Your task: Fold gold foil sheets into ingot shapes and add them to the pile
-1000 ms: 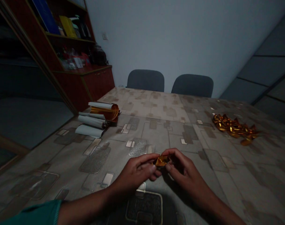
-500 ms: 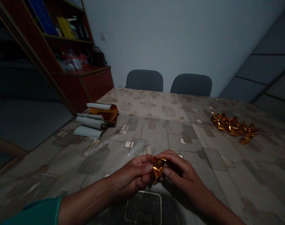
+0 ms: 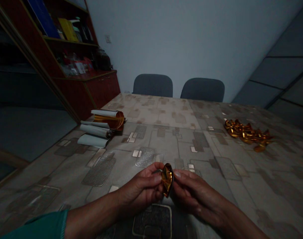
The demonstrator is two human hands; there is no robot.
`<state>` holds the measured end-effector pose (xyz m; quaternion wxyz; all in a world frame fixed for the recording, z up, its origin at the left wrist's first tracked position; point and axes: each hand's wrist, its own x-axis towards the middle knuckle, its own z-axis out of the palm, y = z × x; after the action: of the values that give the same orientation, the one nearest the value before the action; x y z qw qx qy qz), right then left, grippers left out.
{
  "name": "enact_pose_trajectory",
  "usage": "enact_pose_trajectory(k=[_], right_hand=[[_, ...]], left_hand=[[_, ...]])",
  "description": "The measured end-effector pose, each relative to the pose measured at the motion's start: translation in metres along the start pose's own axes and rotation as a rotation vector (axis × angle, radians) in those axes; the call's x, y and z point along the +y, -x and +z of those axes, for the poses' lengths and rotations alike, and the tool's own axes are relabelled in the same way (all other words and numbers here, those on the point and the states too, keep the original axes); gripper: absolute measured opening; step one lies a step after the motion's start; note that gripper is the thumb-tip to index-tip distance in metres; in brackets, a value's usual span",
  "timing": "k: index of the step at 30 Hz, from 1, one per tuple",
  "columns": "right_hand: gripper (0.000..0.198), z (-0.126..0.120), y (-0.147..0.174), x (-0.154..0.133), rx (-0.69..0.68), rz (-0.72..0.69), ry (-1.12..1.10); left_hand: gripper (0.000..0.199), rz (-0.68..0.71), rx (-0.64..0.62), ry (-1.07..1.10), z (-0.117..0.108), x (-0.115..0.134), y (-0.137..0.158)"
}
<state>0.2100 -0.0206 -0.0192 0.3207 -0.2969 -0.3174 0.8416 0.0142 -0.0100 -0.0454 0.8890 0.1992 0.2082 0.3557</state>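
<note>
Between my two hands, above the near part of the table, is a small folded gold foil paper ingot (image 3: 167, 180), its pointed ends up and down. My left hand (image 3: 146, 186) pinches its left side between thumb and fingers. On the other side, my right hand (image 3: 193, 192) has its thumb and curled fingers closed against the ingot's right edge. Some of the right fingers are hidden behind the thumb and the foil. A cluster of several similar gold foil ingots (image 3: 248, 132) lies at the right of the table.
A stack of curled gold foil sheets with pale backs (image 3: 95, 129) rests at the table's left. The table (image 3: 166, 139) wears a patterned cloth. Two grey chairs (image 3: 153, 85) stand at its far side. A red-brown cabinet (image 3: 101, 88) with shelves is at the back left.
My right hand has turned and dropped slightly, its fingers no longer over the top of the foil. The ingot now stands more upright and shows a rounder, opened-out side.
</note>
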Motion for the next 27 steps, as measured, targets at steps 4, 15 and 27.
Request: enact_pose_trajectory(k=[4, 15, 27], right_hand=[[0.029, -0.002, -0.001, 0.003, 0.014, 0.015, -0.036], [0.026, 0.000, -0.002, 0.004, 0.011, 0.055, -0.168], [0.026, -0.005, -0.007, 0.015, 0.039, 0.006, -0.142]], left_hand=[[0.028, 0.013, -0.029, -0.050, 0.002, 0.000, 0.000], [0.025, 0.013, -0.018, -0.137, 0.006, 0.001, 0.001], [0.031, 0.035, 0.034, -0.137, 0.006, -0.001, 0.000]])
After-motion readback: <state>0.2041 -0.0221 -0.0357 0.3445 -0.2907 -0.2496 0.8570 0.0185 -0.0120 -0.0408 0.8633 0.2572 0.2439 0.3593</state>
